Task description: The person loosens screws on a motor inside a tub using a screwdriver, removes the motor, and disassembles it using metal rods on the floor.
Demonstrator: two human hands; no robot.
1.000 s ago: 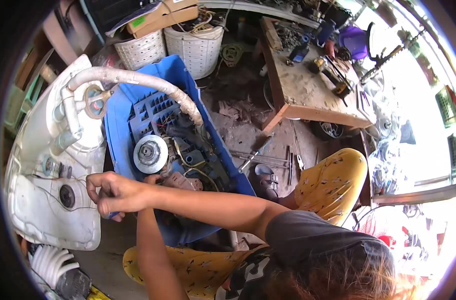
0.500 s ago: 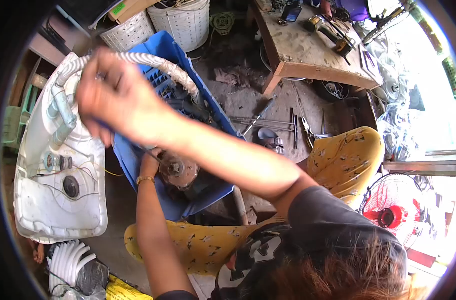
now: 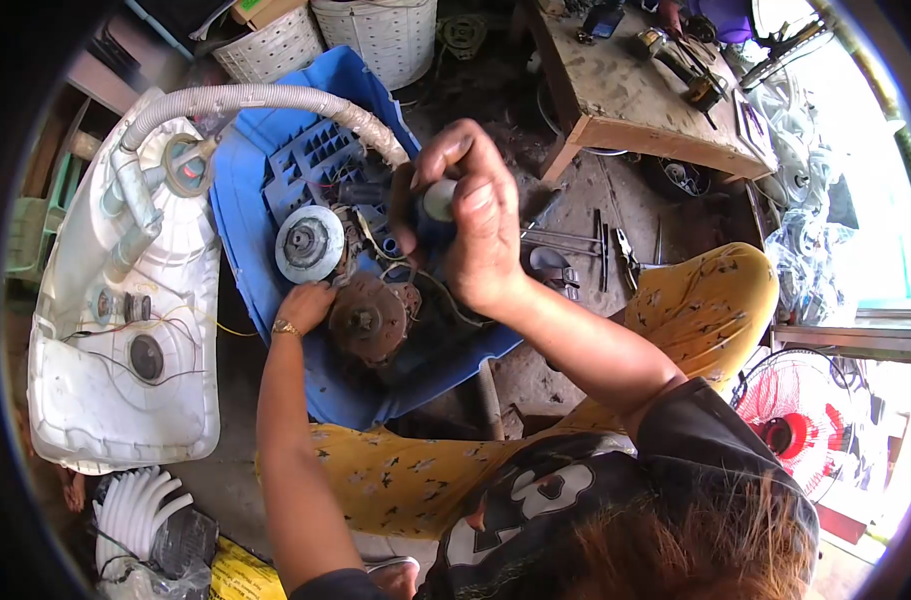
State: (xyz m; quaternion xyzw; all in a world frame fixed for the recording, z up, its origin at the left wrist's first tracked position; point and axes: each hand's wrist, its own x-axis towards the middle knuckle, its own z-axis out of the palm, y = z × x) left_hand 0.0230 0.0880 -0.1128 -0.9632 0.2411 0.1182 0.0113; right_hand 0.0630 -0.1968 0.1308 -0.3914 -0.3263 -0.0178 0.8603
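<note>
Cluttered workshop floor, blue base point(image 3: 245, 200) of a washer lying open. R hand point(image 3: 475, 230) grip wrapped round a screwdriver handle point(image 3: 437, 200) above the wiring. L hand point(image 3: 303, 303) fingers resting on rusty motor point(image 3: 365, 320), by the pulley point(image 3: 310, 243). Risk: tip slips, nicks wires.

**No readable text in view**

You have little lettering to go on here. The black shirt point(image 3: 535, 500) bears large white print, but it is folded and cut off, so you cannot read it. A green label on the cardboard box point(image 3: 260, 10) at the top edge is too small to make out.
</note>
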